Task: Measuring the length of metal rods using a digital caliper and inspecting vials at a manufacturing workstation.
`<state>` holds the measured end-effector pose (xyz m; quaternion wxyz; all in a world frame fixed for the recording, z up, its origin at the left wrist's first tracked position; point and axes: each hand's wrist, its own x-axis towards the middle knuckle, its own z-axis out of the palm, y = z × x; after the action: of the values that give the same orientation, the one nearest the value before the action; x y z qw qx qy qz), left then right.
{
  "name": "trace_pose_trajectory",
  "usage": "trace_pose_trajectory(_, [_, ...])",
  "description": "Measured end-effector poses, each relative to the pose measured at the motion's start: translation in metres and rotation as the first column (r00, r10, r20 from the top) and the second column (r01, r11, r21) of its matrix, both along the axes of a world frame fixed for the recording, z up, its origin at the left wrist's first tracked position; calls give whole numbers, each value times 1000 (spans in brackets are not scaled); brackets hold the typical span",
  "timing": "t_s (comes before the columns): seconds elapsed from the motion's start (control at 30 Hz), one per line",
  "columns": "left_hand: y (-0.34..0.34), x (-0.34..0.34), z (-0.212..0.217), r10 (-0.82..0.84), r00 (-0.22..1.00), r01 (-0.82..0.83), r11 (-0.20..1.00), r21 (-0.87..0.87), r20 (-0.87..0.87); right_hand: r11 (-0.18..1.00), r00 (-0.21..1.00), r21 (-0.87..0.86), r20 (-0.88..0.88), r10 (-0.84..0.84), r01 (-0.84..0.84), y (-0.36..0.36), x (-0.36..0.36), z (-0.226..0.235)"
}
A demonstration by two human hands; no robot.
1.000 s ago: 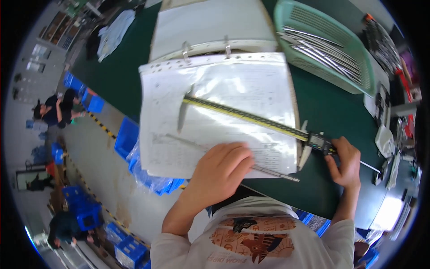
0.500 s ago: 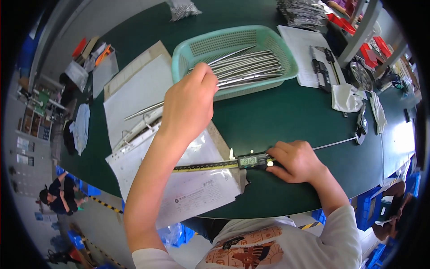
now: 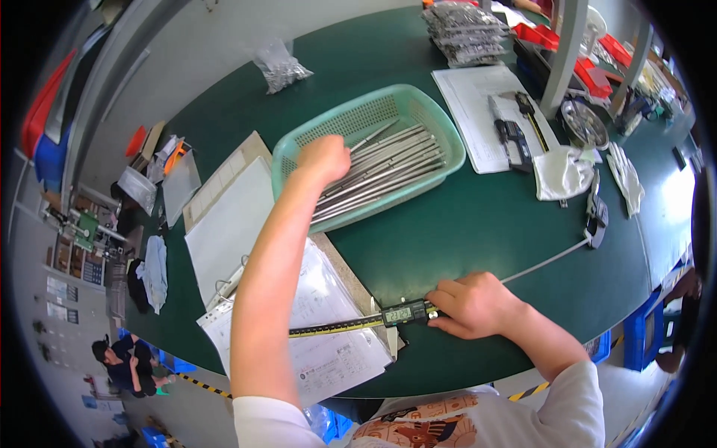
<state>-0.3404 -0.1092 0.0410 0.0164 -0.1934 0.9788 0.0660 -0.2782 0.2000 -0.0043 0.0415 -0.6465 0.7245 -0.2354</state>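
Observation:
My left hand [image 3: 323, 159] is curled over the left side of a pale green perforated basket [image 3: 442, 119], down on a pile of thin metal rods [image 3: 399, 160]. Its fingertips are hidden, so what it grips cannot be made out. My right hand [image 3: 478, 305] is closed round the slider end of a digital caliper [image 3: 403, 313]. The caliper lies across the front of the table with its jaws spread. My left forearm covers the far end of its beam. From behind my right hand a thin depth rod [image 3: 545, 261] sticks out to the right.
Papers in an open ring binder [image 3: 328, 373] lie under the caliper. At the right are a clipboard [image 3: 467, 112] with more calipers [image 3: 513, 142], white gloves [image 3: 559, 173] and a black-and-silver tool [image 3: 596, 218]. Bags of metal parts [image 3: 463, 30] stand behind. A post [image 3: 566, 56] rises at the back right.
The long metal rod that my left hand held across the basket's edge no longer sticks out over the binder. That hand has moved deeper into the basket. My right hand keeps the caliper. The view has shifted.

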Motion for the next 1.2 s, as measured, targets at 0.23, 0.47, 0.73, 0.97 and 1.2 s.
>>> trace_pose_trajectory(0.23, [-24,-24,-55,31,982,3,984,179,-188,1000,999,21,-50,20,-19,-14,15,5])
trace_pose_trajectory(0.47, [9,-46,-50,83,880,-19,990,139,-468,999,999,14,13,29,-29,-6,21,10])
trace_pose_trajectory(0.73, [-7,112,77,288,56,214,932,294,-956,998,998,-24,-32,56,-57,-4,6,6])
trace_pose_trajectory(0.97, [13,281,87,237,211,66,964,256,-948,1000,997,14,-72,-23,24,-11,10,2])
trace_pose_trajectory(1.2, [52,395,24,740,-177,110,670,734,-649,995,999,97,-37,-19,23,-7,8,9])
